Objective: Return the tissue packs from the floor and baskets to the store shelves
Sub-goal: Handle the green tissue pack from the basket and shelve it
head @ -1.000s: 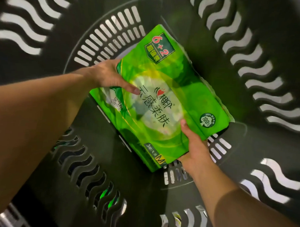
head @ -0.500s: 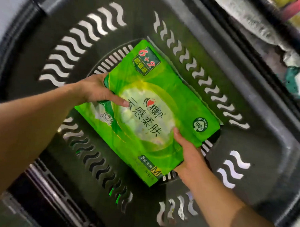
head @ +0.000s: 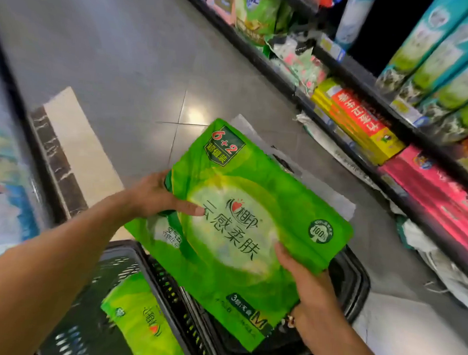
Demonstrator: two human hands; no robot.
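Both hands grip a green tissue pack (head: 242,220) above two black baskets (head: 354,282): the left hand (head: 158,196) pinches its left edge, the right hand (head: 303,283) clasps its lower edge. A second green pack (head: 140,322) lies in the left basket (head: 124,255), beside the store shelves (head: 369,75).

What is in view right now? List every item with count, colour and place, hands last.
held tissue pack: one, bright green, gripped in both hands above the baskets
second tissue pack: one, green, lying in the left basket
baskets: two, black, on the floor at the bottom of the view, side by side
floor: grey tiles, running up the middle
store shelves: dark, along the right side, stocked
yellow and red boxes: a stack, count unclear, on a right shelf
pink packs: count unclear, right shelf, nearer the camera
teal and green packs: several, upper right shelf
left hand: grips the held pack's left edge
right hand: grips its lower right edge
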